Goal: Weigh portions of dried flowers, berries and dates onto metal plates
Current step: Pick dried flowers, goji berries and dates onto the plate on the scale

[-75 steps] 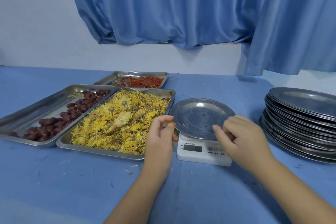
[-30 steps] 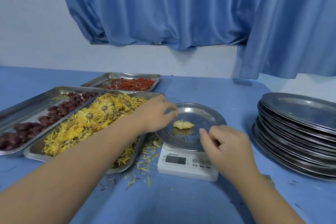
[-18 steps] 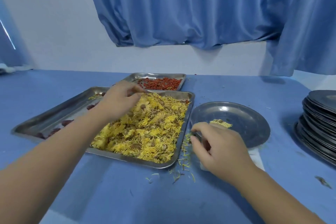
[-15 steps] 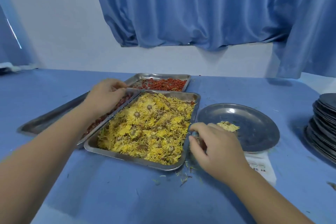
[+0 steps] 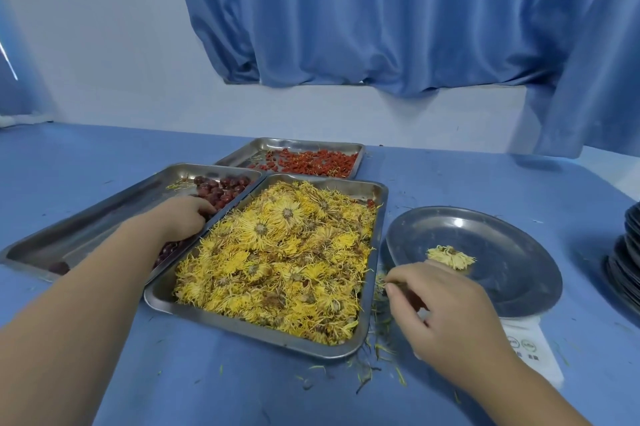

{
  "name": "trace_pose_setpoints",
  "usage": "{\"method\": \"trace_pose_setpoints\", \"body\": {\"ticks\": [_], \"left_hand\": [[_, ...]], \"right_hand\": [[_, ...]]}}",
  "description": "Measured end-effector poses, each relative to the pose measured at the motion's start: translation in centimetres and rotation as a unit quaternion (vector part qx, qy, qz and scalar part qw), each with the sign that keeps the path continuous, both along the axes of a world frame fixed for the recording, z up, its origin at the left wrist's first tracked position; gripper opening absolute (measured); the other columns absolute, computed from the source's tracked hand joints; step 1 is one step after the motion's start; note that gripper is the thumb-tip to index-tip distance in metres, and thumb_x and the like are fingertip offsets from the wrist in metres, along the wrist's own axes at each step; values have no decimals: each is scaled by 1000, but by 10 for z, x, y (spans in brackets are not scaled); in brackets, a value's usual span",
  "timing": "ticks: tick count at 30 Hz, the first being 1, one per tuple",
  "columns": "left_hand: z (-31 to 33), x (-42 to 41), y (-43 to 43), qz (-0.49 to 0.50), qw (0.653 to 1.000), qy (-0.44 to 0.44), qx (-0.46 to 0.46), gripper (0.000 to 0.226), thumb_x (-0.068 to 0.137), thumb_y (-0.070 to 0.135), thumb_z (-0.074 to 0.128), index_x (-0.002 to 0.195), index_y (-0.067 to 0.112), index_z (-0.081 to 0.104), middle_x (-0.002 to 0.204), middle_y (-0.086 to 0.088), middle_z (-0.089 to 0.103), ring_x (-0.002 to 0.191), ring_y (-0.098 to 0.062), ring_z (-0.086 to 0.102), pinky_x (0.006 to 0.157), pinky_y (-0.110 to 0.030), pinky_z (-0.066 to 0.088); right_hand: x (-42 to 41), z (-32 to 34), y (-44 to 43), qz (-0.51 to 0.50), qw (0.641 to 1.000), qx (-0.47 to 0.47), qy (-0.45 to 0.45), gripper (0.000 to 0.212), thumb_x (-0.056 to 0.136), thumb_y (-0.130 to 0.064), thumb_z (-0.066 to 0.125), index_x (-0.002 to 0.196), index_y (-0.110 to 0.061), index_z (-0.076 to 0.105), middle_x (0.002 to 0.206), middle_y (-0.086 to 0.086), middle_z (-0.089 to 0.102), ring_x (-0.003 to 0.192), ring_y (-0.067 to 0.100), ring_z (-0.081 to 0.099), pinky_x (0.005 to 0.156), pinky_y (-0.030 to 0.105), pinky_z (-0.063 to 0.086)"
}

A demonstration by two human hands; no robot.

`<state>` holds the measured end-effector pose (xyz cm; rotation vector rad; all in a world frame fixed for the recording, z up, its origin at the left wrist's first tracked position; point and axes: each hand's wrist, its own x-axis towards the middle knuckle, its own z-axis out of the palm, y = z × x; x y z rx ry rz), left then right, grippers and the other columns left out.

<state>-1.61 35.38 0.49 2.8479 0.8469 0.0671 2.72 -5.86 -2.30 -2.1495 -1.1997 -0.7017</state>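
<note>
Left hand (image 5: 183, 221) is sunk among dates (image 5: 221, 190), fingers curled; hold cannot be told. Right hand (image 5: 446, 315) is curled against plate (image 5: 502, 238) just beyond it, grip unclear. Few dates should be pinched firmly, plate kept steadied.

Blue curtain (image 5: 381, 10), white wall (image 5: 104, 45), blue table (image 5: 207, 391).
</note>
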Motion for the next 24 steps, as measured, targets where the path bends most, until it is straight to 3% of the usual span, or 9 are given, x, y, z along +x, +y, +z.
{"method": "trace_pose_setpoints", "body": {"ticks": [7, 12, 15, 17, 21, 24], "left_hand": [[-10, -5, 15, 24, 998, -55, 19, 41, 89, 13, 60, 129, 25, 58, 132, -8, 60, 105, -24, 60, 87, -34, 48], [4, -16, -8, -23, 973, -223, 51, 33, 90, 28, 60, 124, 29, 57, 111, -4, 64, 75, -13, 58, 65, -31, 46], [23, -19, -45, -106, 948, -297, 31, 27, 91, 28, 60, 115, 38, 56, 104, 6, 61, 83, -7, 57, 66, -26, 42], [34, -15, -77, -146, 939, -310, 19, 28, 92, 30, 59, 118, 38, 56, 107, 10, 59, 89, -7, 55, 72, -25, 40], [50, -6, -142, -272, 922, -261, 86, 34, 92, 34, 57, 126, 33, 55, 106, 16, 56, 92, 4, 50, 81, -23, 46], [53, 5, -185, -376, 887, -214, 163, 37, 90, 36, 56, 126, 27, 58, 109, 7, 61, 100, -11, 54, 86, -29, 44]], "right_hand": [[2, 1, -1, -9, 1000, 11, -17, 26, 89, -32, 43, 70, -25, 59, 59, -12, 54, 58, 11, 51, 47, 32, 44], [2, 3, -5, -11, 998, 58, -17, 25, 88, -30, 44, 71, -25, 61, 60, -15, 53, 58, 8, 49, 51, 30, 43], [4, 7, -12, -28, 990, 132, 33, 21, 88, -23, 50, 69, -25, 61, 58, -12, 53, 59, 9, 50, 56, 23, 39], [7, 10, -20, -39, 972, 204, 114, 22, 88, -17, 57, 69, -27, 62, 59, -6, 56, 61, 12, 52, 55, 18, 39], [14, 20, -38, -70, 914, 329, 226, 22, 89, -19, 59, 69, -29, 62, 61, -2, 57, 56, 7, 49, 50, 10, 36], [20, 24, -47, -86, 881, 380, 267, 21, 90, -23, 56, 71, -27, 63, 57, -3, 53, 53, 6, 46, 54, 20, 41]]}}
